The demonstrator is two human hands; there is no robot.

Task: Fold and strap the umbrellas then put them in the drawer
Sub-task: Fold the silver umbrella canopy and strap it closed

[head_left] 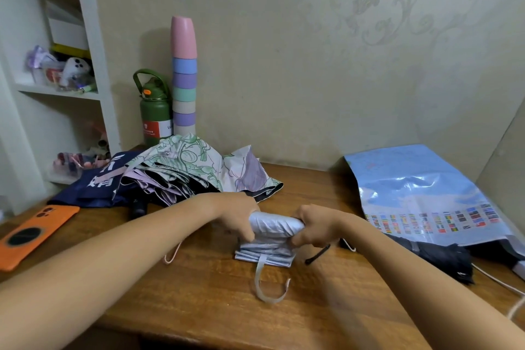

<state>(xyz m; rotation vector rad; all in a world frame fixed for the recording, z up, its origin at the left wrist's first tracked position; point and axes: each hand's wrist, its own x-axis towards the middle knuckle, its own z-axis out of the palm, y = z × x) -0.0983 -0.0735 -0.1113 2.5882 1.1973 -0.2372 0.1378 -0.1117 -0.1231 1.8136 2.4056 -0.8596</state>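
Far left, an orange phone lies face down on my wooden desk, below a white shelf unit. Behind it, against the wall, stand a green bottle and a tall stack of pastel cups. In front of these lie a navy umbrella and, partly over it, a floral umbrella, both loose and unstrapped. Centre: my left hand curls round the left end of the silver umbrella, which lies crosswise on the desk, its canopy rolled at the top and flattened in pleats at the near edge. Its strap trails unfastened toward me in a loop. My right hand clenches the right end of the same roll. A black hair tie lies just beside that hand. Right: a pale blue map sheet with rows of flags rests over a black umbrella, and a white cable runs along the desk edge.
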